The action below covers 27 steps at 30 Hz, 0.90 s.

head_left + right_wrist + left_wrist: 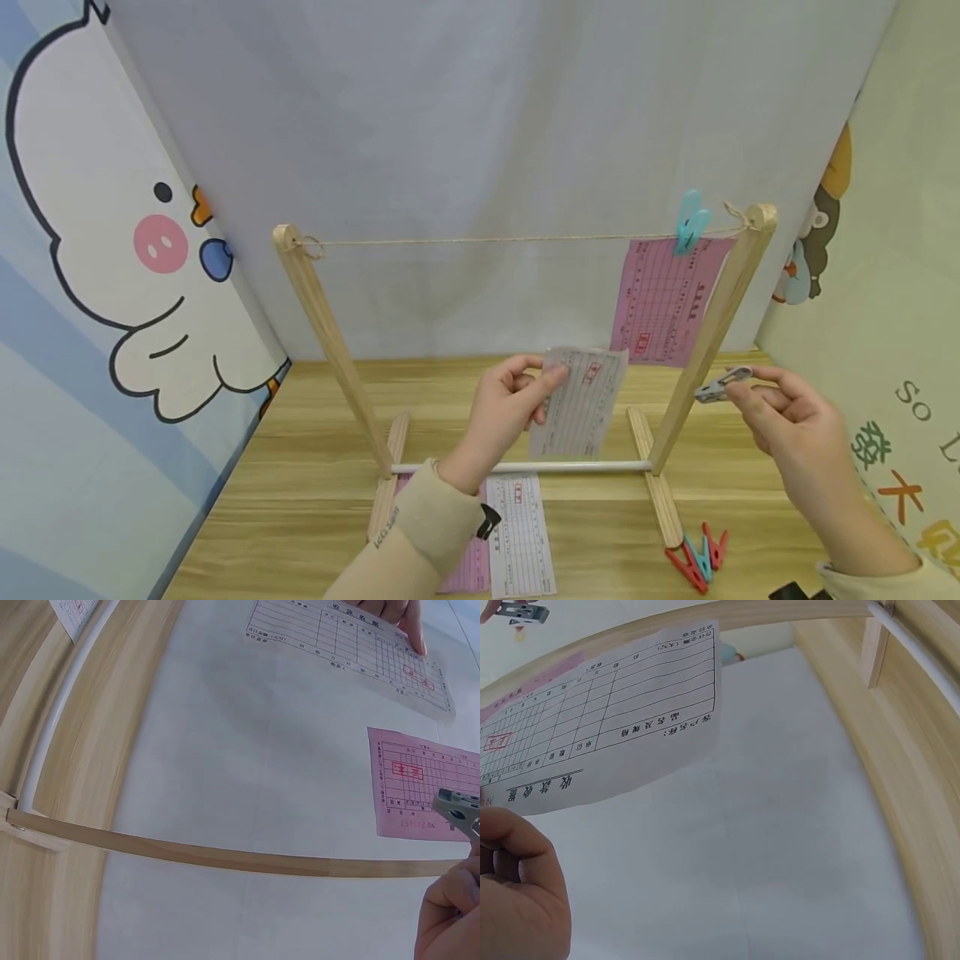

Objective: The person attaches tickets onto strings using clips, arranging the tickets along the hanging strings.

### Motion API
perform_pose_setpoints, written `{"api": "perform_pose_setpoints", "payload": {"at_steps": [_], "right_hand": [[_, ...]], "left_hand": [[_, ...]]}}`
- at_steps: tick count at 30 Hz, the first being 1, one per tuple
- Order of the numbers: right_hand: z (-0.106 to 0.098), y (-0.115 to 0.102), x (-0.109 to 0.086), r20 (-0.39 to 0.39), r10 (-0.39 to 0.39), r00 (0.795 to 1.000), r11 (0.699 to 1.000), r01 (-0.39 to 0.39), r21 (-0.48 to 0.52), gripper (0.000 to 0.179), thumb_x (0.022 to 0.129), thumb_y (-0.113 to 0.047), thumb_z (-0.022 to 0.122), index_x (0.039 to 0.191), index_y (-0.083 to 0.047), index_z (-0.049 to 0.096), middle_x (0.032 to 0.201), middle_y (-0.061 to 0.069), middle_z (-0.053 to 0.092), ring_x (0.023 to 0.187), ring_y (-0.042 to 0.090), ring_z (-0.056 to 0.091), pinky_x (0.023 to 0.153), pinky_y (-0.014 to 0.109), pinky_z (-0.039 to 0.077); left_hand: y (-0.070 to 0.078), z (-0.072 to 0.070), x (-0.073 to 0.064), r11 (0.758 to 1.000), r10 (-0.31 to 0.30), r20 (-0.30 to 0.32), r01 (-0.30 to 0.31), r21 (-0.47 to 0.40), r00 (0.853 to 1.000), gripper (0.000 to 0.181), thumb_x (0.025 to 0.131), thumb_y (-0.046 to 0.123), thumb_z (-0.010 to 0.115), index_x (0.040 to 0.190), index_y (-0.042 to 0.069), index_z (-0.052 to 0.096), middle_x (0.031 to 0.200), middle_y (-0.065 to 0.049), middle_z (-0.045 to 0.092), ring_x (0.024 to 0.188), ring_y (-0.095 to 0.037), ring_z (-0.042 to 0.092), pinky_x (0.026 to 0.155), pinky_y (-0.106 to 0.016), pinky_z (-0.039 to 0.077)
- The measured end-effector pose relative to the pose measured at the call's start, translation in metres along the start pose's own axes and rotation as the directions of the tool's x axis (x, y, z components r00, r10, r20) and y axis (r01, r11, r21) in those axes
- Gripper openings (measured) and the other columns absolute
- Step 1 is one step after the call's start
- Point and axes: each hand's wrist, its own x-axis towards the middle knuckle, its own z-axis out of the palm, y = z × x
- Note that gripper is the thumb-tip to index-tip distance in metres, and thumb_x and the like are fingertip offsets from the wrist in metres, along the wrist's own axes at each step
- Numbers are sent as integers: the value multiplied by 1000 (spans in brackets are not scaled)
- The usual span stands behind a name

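My left hand pinches a white receipt slip by its upper left side, thumb on the front. Printed lines and a red stamp show on the slip, which hangs below the string. Over at the right, outside the wooden post, my right hand pinches a grey clothespin between thumb and fingers. A pink receipt slip hangs from the string's right end under a light blue clothespin. In the right wrist view the grey clothespin overlaps the pink slip.
The wooden frame's left post and right post hold the string, with a white rod low between them. Another white slip and a pink slip lie on the table. Red and blue clothespins lie at front right.
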Motion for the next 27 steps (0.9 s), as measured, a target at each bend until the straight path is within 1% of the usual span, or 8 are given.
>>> {"api": "perform_pose_setpoints", "payload": {"at_steps": [2, 5, 9, 10, 12, 16, 19, 27], "right_hand": [[1, -3, 2, 9, -3, 1000, 1000, 3, -22, 26, 98, -1, 58, 112, -22, 65, 60, -10, 50, 48, 16, 26, 47, 35, 19], [2, -8, 5, 22, -17, 1000, 995, 19, -99, 28, 98, -3, 58, 115, -25, 63, 61, -11, 50, 50, 14, 29, 46, 34, 22], [5, -17, 11, 28, -65, 997, 972, 70, -224, 30, 99, -4, 58, 116, -29, 61, 58, -13, 46, 49, 14, 29, 45, 34, 23], [6, -19, 12, 31, -78, 996, 970, 83, -230, 30, 99, -4, 58, 116, -29, 61, 58, -14, 46, 48, 14, 29, 44, 34, 23], [8, -24, 16, 47, -101, 994, 968, 109, -224, 31, 98, -3, 57, 116, -28, 61, 59, -14, 48, 48, 15, 28, 44, 34, 22], [9, -34, 22, 105, -127, 986, 979, 141, -145, 31, 98, 0, 56, 118, -23, 63, 61, -13, 55, 49, 16, 26, 44, 34, 19], [11, -40, 27, 140, -146, 979, 980, 163, -119, 31, 98, 2, 55, 118, -20, 64, 60, -11, 52, 49, 17, 24, 43, 34, 18], [16, -56, 41, 196, -217, 956, 960, 245, -132, 34, 95, 6, 57, 115, -21, 66, 58, -10, 48, 47, 16, 24, 41, 33, 17]], "left_hand": [[3, -1, 1, 1000, 18, 7, -18, 3, 1000, 21, 94, 15, 68, 108, -1, 69, 49, 9, 49, 43, -9, 42, 41, -17, 33], [7, -2, 3, 999, 48, 13, -48, 9, 999, 21, 94, 14, 68, 109, -1, 69, 49, 8, 49, 43, -9, 43, 41, -18, 32], [15, -3, 5, 997, 79, 8, -79, 5, 997, 21, 94, 13, 67, 108, -2, 69, 49, 8, 51, 42, -10, 43, 41, -19, 32], [16, -3, 5, 997, 83, 3, -83, 4, 997, 20, 95, 13, 67, 108, -2, 68, 49, 8, 51, 42, -10, 43, 41, -19, 32], [20, -3, 7, 996, 88, -4, -88, -1, 996, 20, 95, 14, 67, 107, -2, 68, 49, 9, 51, 42, -10, 43, 41, -19, 31], [26, -3, 10, 996, 94, -7, -94, -7, 996, 21, 94, 14, 67, 106, -3, 67, 48, 9, 49, 42, -10, 43, 41, -19, 31], [29, -4, 13, 995, 100, -9, -100, -15, 995, 20, 94, 14, 67, 106, -3, 67, 48, 8, 48, 42, -10, 43, 41, -19, 32], [37, -6, 17, 990, 138, -21, -139, -14, 990, 20, 95, 14, 67, 106, -2, 67, 48, 8, 49, 42, -10, 44, 41, -20, 32]]}}
